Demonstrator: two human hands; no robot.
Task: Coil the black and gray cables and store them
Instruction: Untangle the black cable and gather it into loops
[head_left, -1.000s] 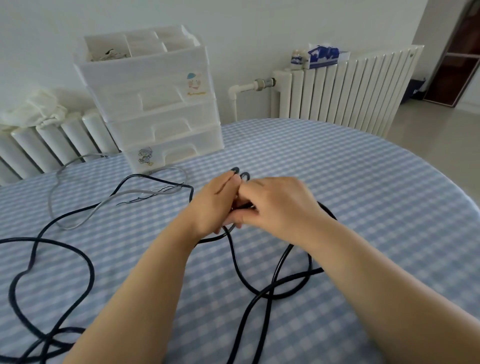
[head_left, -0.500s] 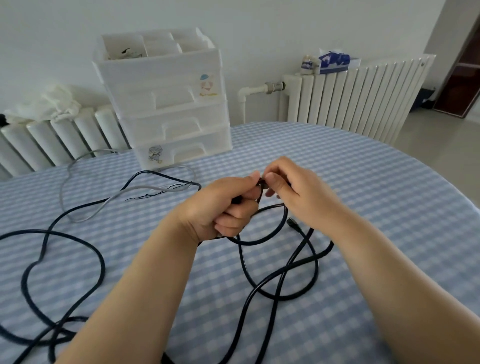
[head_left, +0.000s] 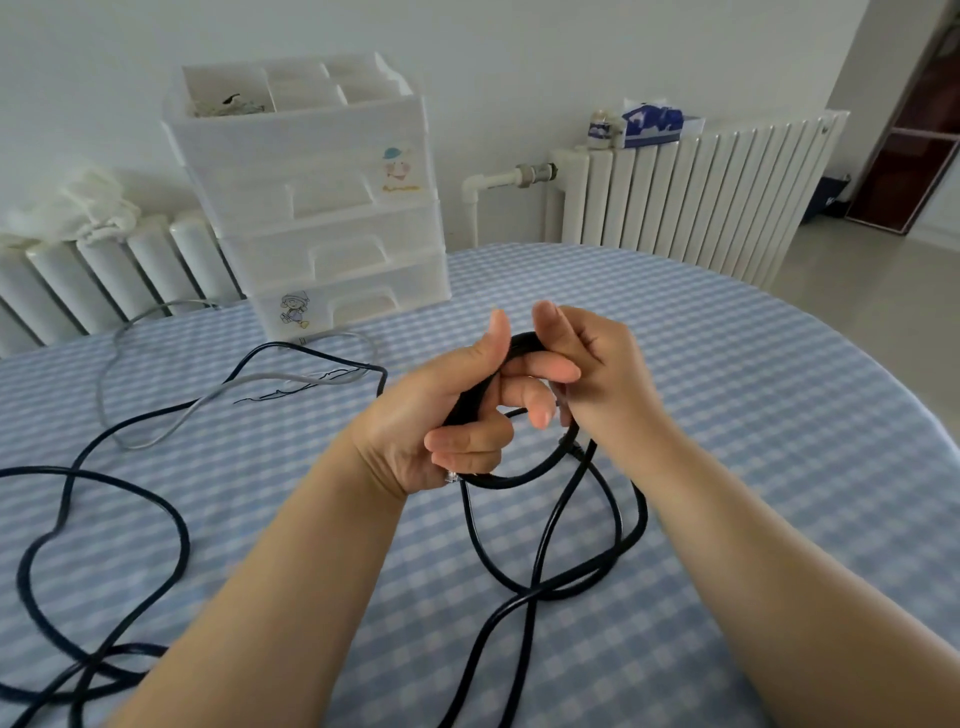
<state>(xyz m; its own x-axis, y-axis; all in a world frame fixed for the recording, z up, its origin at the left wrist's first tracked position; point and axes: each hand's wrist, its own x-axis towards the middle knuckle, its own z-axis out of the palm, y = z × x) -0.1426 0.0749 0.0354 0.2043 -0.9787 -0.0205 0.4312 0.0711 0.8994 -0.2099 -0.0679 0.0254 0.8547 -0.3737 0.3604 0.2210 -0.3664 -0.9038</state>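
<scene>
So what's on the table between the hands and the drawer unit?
In the head view, mostly bare checked cloth. Left of that stretch, the gray cable and a bend of black cable lie before the drawer unit.

A blue-and-white checked cloth (head_left: 727, 364) covers the surface, matt and woven-looking. The black cable (head_left: 545, 525) has a smooth, slightly glossy rubbery jacket; the gray cable (head_left: 156, 431) at the left of the frame looks smooth and duller. The drawer unit (head_left: 332, 208) in the upper left is translucent white plastic with a soft sheen. The radiator (head_left: 701, 192) at upper right is smooth white-painted metal.
</scene>
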